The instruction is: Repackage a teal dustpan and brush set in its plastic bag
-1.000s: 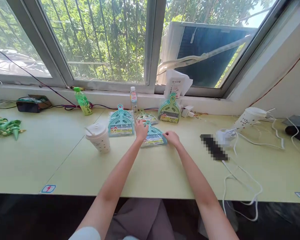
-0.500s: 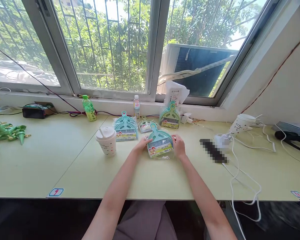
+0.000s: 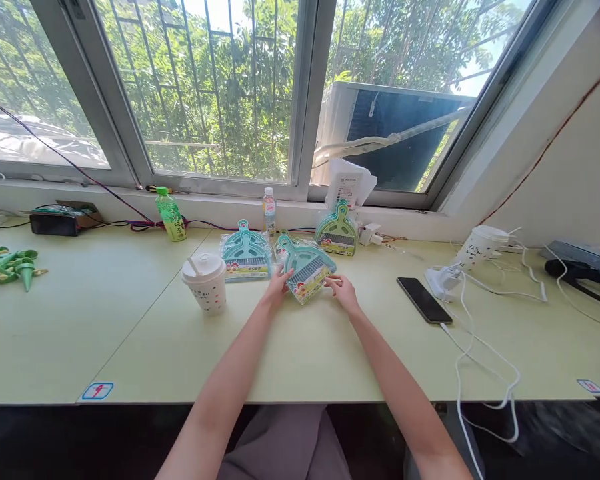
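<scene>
A teal mini dustpan-and-brush set in clear plastic wrap point(image 3: 306, 268) lies tilted on the pale yellow table point(image 3: 130, 333), handle pointing up and left. My left hand point(image 3: 279, 287) grips its left edge with curled fingers. My right hand point(image 3: 343, 290) pinches its lower right corner. A stack of similar teal sets point(image 3: 245, 253) lies just left of it. A green set point(image 3: 337, 232) leans at the back by the window sill. Behind the held set lies another wrapped packet, mostly hidden.
A lidded paper cup point(image 3: 205, 283) stands left of my hands. A green bottle point(image 3: 170, 215) and a small clear bottle point(image 3: 269, 211) stand by the sill. A black phone point(image 3: 423, 300), white charger cables point(image 3: 480, 360) and a second cup point(image 3: 479, 245) lie right. Green pieces point(image 3: 10, 261) are piled far left.
Both hands drew the teal set toward me off the pile, then turned it so its handle points up-left. My right hand slid from its side to its lower corner.
</scene>
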A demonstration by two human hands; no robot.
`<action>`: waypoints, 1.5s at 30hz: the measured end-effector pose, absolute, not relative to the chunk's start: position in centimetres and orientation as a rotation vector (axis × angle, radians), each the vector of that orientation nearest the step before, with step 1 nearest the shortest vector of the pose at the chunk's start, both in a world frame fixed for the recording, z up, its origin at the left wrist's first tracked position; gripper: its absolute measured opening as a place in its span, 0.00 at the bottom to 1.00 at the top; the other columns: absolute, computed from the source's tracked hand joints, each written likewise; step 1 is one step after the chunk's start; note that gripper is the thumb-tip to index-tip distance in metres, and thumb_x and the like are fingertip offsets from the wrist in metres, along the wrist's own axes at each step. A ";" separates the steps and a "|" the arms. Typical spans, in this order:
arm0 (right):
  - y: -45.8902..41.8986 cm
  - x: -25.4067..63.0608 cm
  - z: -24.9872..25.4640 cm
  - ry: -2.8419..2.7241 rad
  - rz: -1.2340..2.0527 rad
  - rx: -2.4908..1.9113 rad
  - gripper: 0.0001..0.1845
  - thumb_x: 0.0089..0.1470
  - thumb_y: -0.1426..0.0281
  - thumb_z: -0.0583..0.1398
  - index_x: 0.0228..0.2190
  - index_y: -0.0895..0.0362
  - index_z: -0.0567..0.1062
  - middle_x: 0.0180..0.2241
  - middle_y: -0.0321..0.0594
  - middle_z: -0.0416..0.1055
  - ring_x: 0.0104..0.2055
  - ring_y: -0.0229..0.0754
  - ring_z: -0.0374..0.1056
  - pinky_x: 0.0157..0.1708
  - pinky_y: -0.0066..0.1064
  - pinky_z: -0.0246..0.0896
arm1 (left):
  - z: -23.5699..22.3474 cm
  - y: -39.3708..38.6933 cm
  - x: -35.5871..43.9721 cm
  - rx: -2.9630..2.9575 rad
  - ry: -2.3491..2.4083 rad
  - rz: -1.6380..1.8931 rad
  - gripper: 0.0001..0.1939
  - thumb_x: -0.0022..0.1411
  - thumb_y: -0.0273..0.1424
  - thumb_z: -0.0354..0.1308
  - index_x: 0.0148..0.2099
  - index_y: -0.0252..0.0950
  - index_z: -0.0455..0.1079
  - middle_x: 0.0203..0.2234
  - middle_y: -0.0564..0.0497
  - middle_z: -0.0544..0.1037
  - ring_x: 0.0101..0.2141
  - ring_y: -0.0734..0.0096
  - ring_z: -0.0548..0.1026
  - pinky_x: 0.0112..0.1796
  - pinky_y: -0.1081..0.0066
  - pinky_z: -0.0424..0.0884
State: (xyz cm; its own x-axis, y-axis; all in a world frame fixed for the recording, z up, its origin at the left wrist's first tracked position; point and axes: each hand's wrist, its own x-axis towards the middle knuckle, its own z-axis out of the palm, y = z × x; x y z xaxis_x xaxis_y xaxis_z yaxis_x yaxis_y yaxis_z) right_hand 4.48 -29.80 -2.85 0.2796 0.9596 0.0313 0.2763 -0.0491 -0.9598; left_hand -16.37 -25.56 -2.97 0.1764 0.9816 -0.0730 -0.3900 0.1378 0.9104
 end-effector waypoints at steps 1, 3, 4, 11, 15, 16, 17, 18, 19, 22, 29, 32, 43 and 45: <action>-29.8 4.9 -2.8 -1.156 0.887 -1.543 0.22 0.45 0.54 0.63 0.37 0.56 0.71 0.34 0.43 0.78 0.26 0.38 0.67 0.24 0.29 0.60 | -2.9 -25.7 -16.3 0.893 0.829 1.183 0.34 0.50 0.38 0.67 0.59 0.43 0.63 0.46 0.47 0.76 0.40 0.64 0.77 0.36 0.69 0.74; -29.9 5.6 -2.6 -1.095 0.982 -1.525 0.24 0.42 0.55 0.65 0.38 0.56 0.71 0.36 0.45 0.78 0.24 0.38 0.68 0.21 0.28 0.58 | -2.9 -25.9 -16.1 0.883 0.772 1.203 0.34 0.51 0.38 0.67 0.59 0.45 0.62 0.47 0.48 0.76 0.42 0.64 0.76 0.36 0.69 0.74; -29.9 5.8 -2.5 -1.078 1.032 -1.499 0.24 0.41 0.56 0.66 0.38 0.56 0.71 0.37 0.46 0.78 0.24 0.38 0.68 0.20 0.28 0.58 | -2.9 -25.9 -16.0 0.889 0.743 1.213 0.33 0.51 0.38 0.66 0.59 0.45 0.63 0.47 0.48 0.76 0.42 0.65 0.76 0.36 0.70 0.74; -29.3 5.7 -3.0 -0.918 1.079 -1.346 0.13 0.38 0.64 0.68 0.28 0.56 0.75 0.34 0.43 0.77 0.36 0.45 0.73 0.30 0.32 0.67 | -3.3 -25.8 -16.0 1.118 0.716 0.986 0.27 0.48 0.45 0.68 0.50 0.41 0.72 0.44 0.48 0.78 0.41 0.64 0.77 0.37 0.69 0.74; -28.8 5.5 -3.5 -0.896 1.087 -1.142 0.17 0.37 0.66 0.69 0.32 0.56 0.75 0.38 0.43 0.78 0.43 0.47 0.73 0.42 0.39 0.70 | -4.0 -25.0 -15.7 0.989 0.795 1.070 0.24 0.54 0.52 0.60 0.43 0.38 0.73 0.40 0.45 0.79 0.36 0.66 0.77 0.35 0.69 0.75; -28.7 5.5 -3.6 -0.900 1.113 -1.112 0.18 0.37 0.65 0.70 0.32 0.56 0.75 0.38 0.43 0.78 0.43 0.48 0.73 0.43 0.41 0.71 | -4.1 -24.8 -15.7 0.942 0.831 1.111 0.23 0.56 0.51 0.58 0.43 0.37 0.73 0.39 0.44 0.79 0.36 0.66 0.77 0.35 0.69 0.75; -28.7 5.6 -3.6 -0.899 1.146 -1.098 0.18 0.37 0.65 0.70 0.32 0.57 0.75 0.37 0.43 0.78 0.42 0.48 0.74 0.44 0.42 0.71 | -4.1 -24.6 -15.7 0.900 0.860 1.149 0.22 0.58 0.49 0.58 0.43 0.37 0.73 0.39 0.44 0.79 0.36 0.66 0.77 0.35 0.69 0.75; -28.6 5.6 -3.5 -0.896 1.179 -1.092 0.18 0.36 0.66 0.71 0.32 0.57 0.75 0.36 0.43 0.78 0.40 0.48 0.75 0.44 0.44 0.71 | -4.1 -24.5 -15.8 0.864 0.874 1.185 0.21 0.59 0.47 0.57 0.45 0.37 0.73 0.38 0.44 0.79 0.36 0.66 0.78 0.35 0.69 0.75; -28.6 5.8 -3.4 -0.891 1.207 -1.090 0.17 0.36 0.66 0.71 0.31 0.57 0.76 0.34 0.43 0.78 0.39 0.48 0.75 0.44 0.45 0.72 | -4.0 -24.3 -16.1 0.830 0.870 1.221 0.20 0.61 0.45 0.56 0.48 0.36 0.72 0.38 0.43 0.79 0.37 0.65 0.78 0.36 0.69 0.75; -28.5 7.1 -3.2 -0.871 1.223 -1.078 0.15 0.36 0.70 0.71 0.30 0.58 0.77 0.34 0.44 0.79 0.37 0.48 0.75 0.45 0.46 0.72 | -3.3 -23.9 -17.6 0.682 0.793 1.388 0.21 0.67 0.42 0.47 0.54 0.35 0.68 0.40 0.42 0.79 0.41 0.66 0.78 0.40 0.69 0.75; -27.8 11.0 -3.7 -0.524 1.070 -0.952 0.12 0.40 0.76 0.68 0.30 0.59 0.75 0.35 0.42 0.78 0.42 0.44 0.74 0.47 0.37 0.72 | -1.9 -23.7 -20.0 0.475 0.772 1.489 0.18 0.68 0.36 0.49 0.58 0.38 0.62 0.51 0.43 0.73 0.51 0.66 0.73 0.46 0.69 0.74; -27.6 11.5 -4.0 -0.442 1.048 -0.910 0.11 0.42 0.78 0.67 0.31 0.58 0.74 0.37 0.41 0.78 0.45 0.42 0.73 0.49 0.35 0.71 | -1.7 -24.4 -18.8 0.561 0.714 1.278 0.18 0.64 0.25 0.52 0.56 0.32 0.64 0.52 0.40 0.73 0.51 0.61 0.74 0.49 0.64 0.73; -28.0 10.9 -3.6 -0.424 1.038 -0.908 0.10 0.46 0.80 0.63 0.33 0.59 0.74 0.38 0.42 0.77 0.45 0.40 0.74 0.49 0.33 0.70 | -0.8 -25.0 -20.0 0.279 0.378 1.595 0.29 0.67 0.31 0.51 0.67 0.40 0.49 0.67 0.43 0.50 0.60 0.58 0.63 0.50 0.69 0.72; -28.0 10.7 -3.6 -0.434 1.038 -0.911 0.10 0.45 0.80 0.64 0.33 0.59 0.74 0.38 0.42 0.77 0.44 0.40 0.74 0.49 0.33 0.71 | -0.9 -25.1 -19.3 0.281 0.470 1.559 0.28 0.66 0.28 0.53 0.66 0.38 0.52 0.68 0.45 0.47 0.61 0.59 0.61 0.51 0.72 0.71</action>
State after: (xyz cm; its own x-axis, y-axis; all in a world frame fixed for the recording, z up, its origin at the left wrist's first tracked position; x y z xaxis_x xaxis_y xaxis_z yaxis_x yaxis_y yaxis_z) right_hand 10.70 -28.05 -3.61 0.4700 0.8772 -0.0979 -0.5462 0.2019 -0.8130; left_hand -19.33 -25.14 -0.89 -0.0503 0.9926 -0.1101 -0.8880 0.0060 0.4599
